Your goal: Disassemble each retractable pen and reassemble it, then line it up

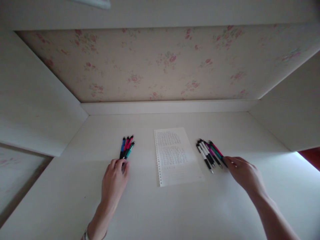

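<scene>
from the head view, on the white desk (155, 210): left hand (115, 176) curled over the near ends of the left pens (126, 144); right hand (245, 173) with fingertips at the near end of the right pens (210, 151), outer side; can't tell if truly gripping with either; lined paper (175, 156) in between; probably just handling both bunches for now, so next calls for a light pinch, no rolling imo; left pens pointing away, far ends slightly right; right pens slanting far-left to near-right, visible writing tips nearest
</scene>
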A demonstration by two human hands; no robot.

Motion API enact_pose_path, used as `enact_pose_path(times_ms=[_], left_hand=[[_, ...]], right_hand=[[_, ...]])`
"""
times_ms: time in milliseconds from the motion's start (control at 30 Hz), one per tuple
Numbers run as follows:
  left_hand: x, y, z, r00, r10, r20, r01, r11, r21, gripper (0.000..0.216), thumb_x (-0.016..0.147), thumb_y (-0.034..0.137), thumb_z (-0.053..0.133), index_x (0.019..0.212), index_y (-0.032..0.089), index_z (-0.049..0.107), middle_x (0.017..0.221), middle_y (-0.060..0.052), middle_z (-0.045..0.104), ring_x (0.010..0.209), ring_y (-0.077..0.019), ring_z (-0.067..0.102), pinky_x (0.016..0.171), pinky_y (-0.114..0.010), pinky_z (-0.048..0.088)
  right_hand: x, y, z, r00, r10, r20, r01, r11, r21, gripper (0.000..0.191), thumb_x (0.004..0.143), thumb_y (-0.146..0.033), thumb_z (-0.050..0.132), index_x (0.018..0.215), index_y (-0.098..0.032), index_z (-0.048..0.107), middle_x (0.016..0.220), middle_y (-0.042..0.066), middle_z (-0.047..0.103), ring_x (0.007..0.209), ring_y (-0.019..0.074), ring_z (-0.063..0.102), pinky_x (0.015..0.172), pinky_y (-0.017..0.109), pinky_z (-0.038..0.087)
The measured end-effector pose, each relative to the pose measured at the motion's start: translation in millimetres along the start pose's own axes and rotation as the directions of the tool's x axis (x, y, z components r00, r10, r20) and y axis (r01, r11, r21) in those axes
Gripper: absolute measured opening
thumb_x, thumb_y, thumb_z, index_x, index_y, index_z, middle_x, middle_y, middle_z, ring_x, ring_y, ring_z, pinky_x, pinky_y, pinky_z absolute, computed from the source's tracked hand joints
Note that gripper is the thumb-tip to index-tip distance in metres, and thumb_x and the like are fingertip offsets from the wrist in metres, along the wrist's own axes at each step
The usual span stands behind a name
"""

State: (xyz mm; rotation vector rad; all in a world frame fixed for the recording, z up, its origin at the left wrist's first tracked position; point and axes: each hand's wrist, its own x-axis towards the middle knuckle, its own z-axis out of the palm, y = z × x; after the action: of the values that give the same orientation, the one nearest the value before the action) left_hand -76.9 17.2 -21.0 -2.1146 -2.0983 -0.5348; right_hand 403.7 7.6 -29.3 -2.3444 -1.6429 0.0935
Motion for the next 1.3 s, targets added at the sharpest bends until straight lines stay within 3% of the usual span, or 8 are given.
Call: enact_pose_path(times_ms=[167,433,633,767,1100,1200,1300], left_hand=[[1,-1,3,1.000,-0.004,-0.007,0.004,1.000,-0.016,0.028,0.096,0.036,0.045,0.105,0.016,0.060,0.094,-0.010,0.067,0.083,-0.0253,0.065,0.074,-0.034,0.050],[-1,-4,7,1.000,-0.014,0.008,0.014,1.000,0.005,0.027,0.096,0.031,0.044,0.107,0.014,0.062,0.092,-0.010,0.068,0.082,-0.0260,0.064,0.075,-0.036,0.050],[-2,-6,11,0.999,-0.030,-0.021,0.030,0.999,-0.022,0.029,0.097,0.027,0.040,0.106,0.012,0.064,0.094,-0.012,0.069,0.085,-0.0267,0.065,0.078,-0.036,0.050],[-2,-8,14,0.998,-0.039,-0.040,0.036,0.996,-0.077,0.029,0.097,0.025,0.039,0.105,0.012,0.064,0.096,-0.012,0.070,0.086,-0.0262,0.066,0.079,-0.036,0.050],[-1,-5,11,0.993,-0.103,-0.053,0.085,0.958,-0.273,0.031,0.096,0.026,0.037,0.104,0.014,0.064,0.099,-0.012,0.070,0.089,-0.0262,0.068,0.079,-0.036,0.051],[-1,-4,9,0.984,-0.173,0.034,0.171,0.886,-0.430,0.032,0.095,0.032,0.039,0.104,0.016,0.064,0.099,-0.012,0.070,0.090,-0.0263,0.068,0.080,-0.036,0.051],[-2,0,7,0.943,-0.275,0.187,0.333,0.753,-0.568,0.036,0.094,0.042,0.042,0.106,0.016,0.065,0.091,-0.010,0.071,0.082,-0.0249,0.068,0.073,-0.034,0.052]], right_hand=[[0,-2,1,0.998,0.041,0.055,-0.045,0.997,0.068,0.039,0.084,-0.051,0.046,0.086,-0.030,0.079,0.100,0.003,0.075,0.084,0.0253,0.069,0.072,0.034,0.049],[8,8,7,0.999,0.049,0.018,-0.050,0.992,0.114,0.041,0.080,-0.051,0.048,0.090,-0.027,0.079,0.100,0.005,0.074,0.084,0.0260,0.069,0.071,0.034,0.049],[10,2,2,0.972,0.202,0.121,-0.219,0.965,0.142,0.041,0.083,-0.054,0.049,0.093,-0.027,0.078,0.102,0.010,0.073,0.085,0.0274,0.067,0.073,0.036,0.047],[9,-3,0,0.957,0.263,0.125,-0.281,0.945,0.167,0.045,0.087,-0.055,0.044,0.100,-0.025,0.074,0.106,0.013,0.072,0.087,0.0289,0.067,0.074,0.039,0.047],[7,-6,-2,0.958,0.286,0.015,-0.284,0.944,0.169,0.045,0.085,-0.053,0.046,0.099,-0.021,0.074,0.087,0.015,0.073,0.076,0.0294,0.065,0.064,0.038,0.044],[-1,-10,-4,0.943,0.297,-0.148,-0.275,0.949,0.152,0.042,0.086,-0.049,0.046,0.099,-0.020,0.074,0.087,0.013,0.072,0.072,0.0269,0.062,0.063,0.036,0.041],[-11,-17,-5,0.900,0.290,-0.325,-0.250,0.955,0.160,0.041,0.089,-0.048,0.045,0.098,-0.020,0.074,0.088,0.011,0.071,0.071,0.0242,0.061,0.063,0.034,0.040]])
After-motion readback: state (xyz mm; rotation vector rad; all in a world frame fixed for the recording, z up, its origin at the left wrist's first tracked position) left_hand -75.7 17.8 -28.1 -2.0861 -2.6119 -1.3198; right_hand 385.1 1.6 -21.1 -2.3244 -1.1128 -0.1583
